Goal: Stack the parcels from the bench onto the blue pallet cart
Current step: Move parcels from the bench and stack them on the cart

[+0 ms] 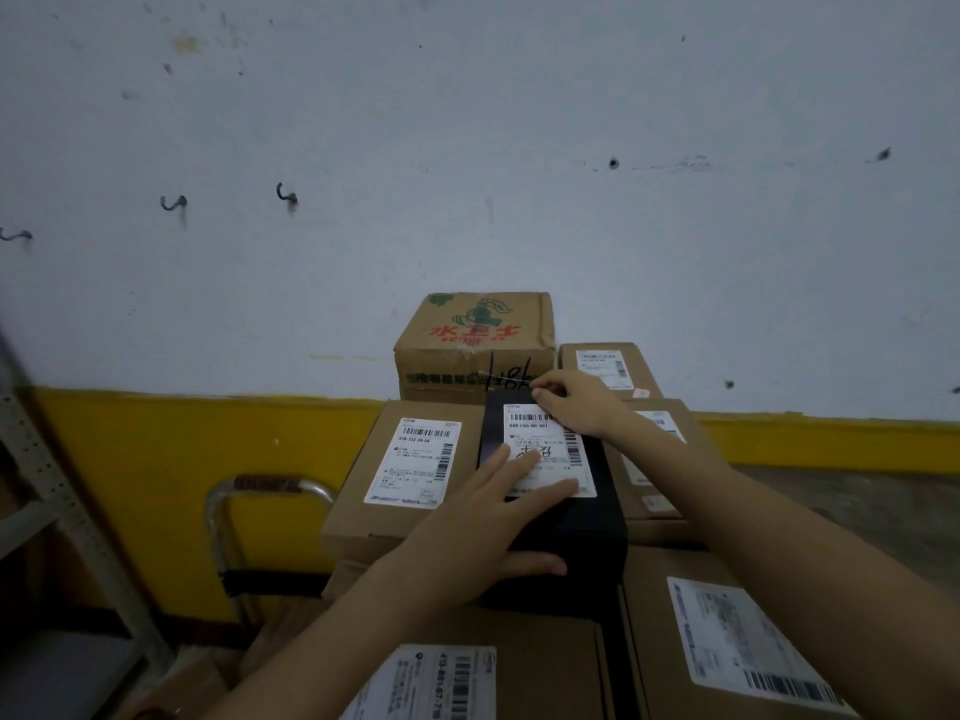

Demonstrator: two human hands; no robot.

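Head view, left hand (483, 517) flat, matte black parcel (592, 522)

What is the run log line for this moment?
state: black rectangular parcel on brown cardboard parcels | left hand: flat on its top | right hand: gripping its far edge

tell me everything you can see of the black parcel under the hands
The black parcel is a long, matte box lying flat atop brown cartons, its length running toward the wall. A white shipping label with barcodes and handwriting covers its top. The left hand lies flat on the label, thumb along the near face; the right hand curls over the far edge. A brown box flanks its left side.
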